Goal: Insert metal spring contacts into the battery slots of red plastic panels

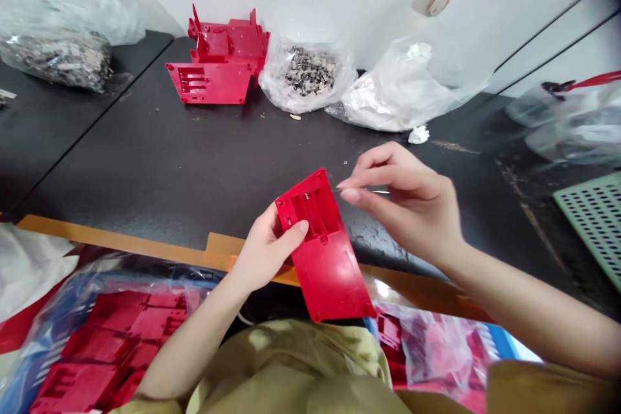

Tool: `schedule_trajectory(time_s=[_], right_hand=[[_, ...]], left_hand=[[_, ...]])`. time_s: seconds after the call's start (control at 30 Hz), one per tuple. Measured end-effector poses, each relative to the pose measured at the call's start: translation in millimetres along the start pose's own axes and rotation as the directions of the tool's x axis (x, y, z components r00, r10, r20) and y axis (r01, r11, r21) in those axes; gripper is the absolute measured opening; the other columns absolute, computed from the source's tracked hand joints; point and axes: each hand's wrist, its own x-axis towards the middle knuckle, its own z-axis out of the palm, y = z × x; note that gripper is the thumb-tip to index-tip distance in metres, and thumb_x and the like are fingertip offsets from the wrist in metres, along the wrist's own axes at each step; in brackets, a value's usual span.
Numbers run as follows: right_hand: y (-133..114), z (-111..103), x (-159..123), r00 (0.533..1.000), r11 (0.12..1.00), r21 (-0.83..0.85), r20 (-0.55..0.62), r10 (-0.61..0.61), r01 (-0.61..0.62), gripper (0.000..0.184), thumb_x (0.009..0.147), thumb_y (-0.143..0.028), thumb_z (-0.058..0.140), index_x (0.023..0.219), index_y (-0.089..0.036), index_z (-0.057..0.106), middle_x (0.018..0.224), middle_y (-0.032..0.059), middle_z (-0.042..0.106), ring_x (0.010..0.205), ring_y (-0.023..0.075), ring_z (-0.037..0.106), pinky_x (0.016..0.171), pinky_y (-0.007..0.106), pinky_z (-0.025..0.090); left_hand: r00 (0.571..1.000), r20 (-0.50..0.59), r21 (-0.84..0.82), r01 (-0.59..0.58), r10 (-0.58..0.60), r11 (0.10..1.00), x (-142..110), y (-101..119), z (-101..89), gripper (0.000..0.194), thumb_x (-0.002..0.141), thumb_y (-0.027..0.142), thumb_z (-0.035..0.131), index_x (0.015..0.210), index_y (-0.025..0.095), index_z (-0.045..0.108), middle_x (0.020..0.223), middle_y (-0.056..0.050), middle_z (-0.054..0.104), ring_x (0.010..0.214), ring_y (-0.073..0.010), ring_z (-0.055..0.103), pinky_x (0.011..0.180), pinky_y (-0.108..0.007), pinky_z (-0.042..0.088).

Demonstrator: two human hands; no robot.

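My left hand (266, 252) grips a flat red plastic cover (325, 252) from its left edge, thumb on top near a rectangular recess. The cover is held tilted above the table's front edge. My right hand (407, 204) hovers just to the right of the cover's upper corner, fingers pinched on a small thin metal piece (376, 191), whose tip points toward the recess.
A black table (160, 162) with an orange front edge carries stacked red housings (220, 58) at the back, a clear bag of small metal parts (308, 71), more plastic bags (402, 94) and a green perforated tray (594, 213) at the right. Bags of red covers (111, 343) lie on my lap.
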Motion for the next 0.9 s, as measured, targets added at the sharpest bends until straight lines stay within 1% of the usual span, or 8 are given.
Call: schedule_trajectory(time_s=[0.07,0.17,0.3,0.47,0.57,0.73,0.8,0.9], right_hand=[[2.1,8.0,5.2,0.987,0.984,-0.103,0.081,-0.136,0.144,0.005,0.083,-0.026,0.077,0.085,-0.03,0.078,0.085,0.0016,0.061,0.079,0.0155,0.057,0.072,0.034,0.049],[8.8,19.2,7.9,0.967,0.952,-0.192,0.137,-0.216,0.24,0.007,0.084,-0.023,0.075,0.086,-0.029,0.078,0.083,0.0016,0.057,0.079,0.0151,0.053,0.071,0.033,0.046],[13.6,25.1,7.7,0.959,0.94,-0.215,0.159,-0.235,0.266,0.006,0.085,-0.022,0.075,0.085,-0.028,0.076,0.078,0.001,0.052,0.077,0.015,0.05,0.067,0.031,0.044],[10.4,23.9,9.4,0.946,0.912,-0.277,0.207,-0.251,0.302,0.004,0.087,-0.024,0.072,0.086,-0.026,0.076,0.076,0.0019,0.051,0.076,0.0162,0.05,0.068,0.033,0.043],[4.5,22.0,10.3,0.93,0.859,-0.371,0.241,-0.278,0.353,0.008,0.089,-0.023,0.069,0.085,-0.025,0.076,0.075,0.0032,0.054,0.074,0.0176,0.05,0.067,0.035,0.042],[-11.8,19.5,12.0,0.884,0.707,-0.535,0.33,-0.33,0.463,0.02,0.092,-0.019,0.063,0.077,-0.022,0.076,0.075,0.0054,0.063,0.072,0.0202,0.05,0.066,0.037,0.038],[-17.0,19.1,13.9,0.886,0.685,-0.566,0.349,-0.306,0.459,0.022,0.091,-0.02,0.063,0.073,-0.021,0.075,0.076,0.0057,0.063,0.069,0.0194,0.048,0.064,0.036,0.037],[-21.5,18.4,17.8,0.924,0.773,-0.548,0.362,-0.125,0.32,0.015,0.087,-0.02,0.068,0.072,-0.02,0.073,0.076,0.0037,0.062,0.066,0.0161,0.05,0.06,0.031,0.038]], left_hand=[[0.999,0.04,0.004,-0.029,0.029,1.0,0.5,-0.3,-1.2,0.038,0.082,0.038,0.073,0.111,0.015,0.063,0.1,-0.006,0.073,0.088,-0.0179,0.066,0.081,-0.029,0.054],[0.997,0.066,-0.023,-0.027,0.029,0.999,0.1,-0.1,-2.2,0.039,0.083,0.035,0.072,0.115,0.015,0.063,0.1,-0.006,0.072,0.089,-0.0169,0.065,0.08,-0.027,0.054],[0.997,0.078,-0.04,0.009,-0.006,0.999,-2.6,1.0,-2.5,0.038,0.083,0.034,0.072,0.116,0.015,0.065,0.096,-0.005,0.072,0.085,-0.016,0.064,0.076,-0.025,0.054],[0.995,0.098,-0.05,0.012,-0.007,0.999,-4.0,2.1,-2.8,0.034,0.083,0.032,0.072,0.112,0.014,0.066,0.095,-0.005,0.071,0.084,-0.0154,0.064,0.076,-0.025,0.054],[0.994,0.11,-0.068,0.019,-0.011,0.997,-3.7,1.4,-3.2,0.035,0.084,0.033,0.072,0.114,0.015,0.065,0.096,-0.005,0.071,0.083,-0.0149,0.063,0.076,-0.024,0.053],[0.992,0.129,-0.061,0.014,-0.006,0.998,-4.0,0.6,-3.9,0.036,0.085,0.031,0.071,0.117,0.016,0.065,0.096,-0.004,0.071,0.083,-0.0138,0.063,0.077,-0.024,0.052],[0.992,0.13,-0.056,0.014,-0.007,0.998,-3.6,0.9,-4.1,0.035,0.085,0.029,0.07,0.118,0.017,0.065,0.096,-0.005,0.071,0.084,-0.0142,0.063,0.078,-0.024,0.052],[0.99,0.142,-0.045,0.014,-0.007,0.999,-2.8,0.8,-4.5,0.036,0.086,0.03,0.069,0.12,0.018,0.065,0.101,-0.005,0.071,0.088,-0.0154,0.064,0.08,-0.025,0.052]])
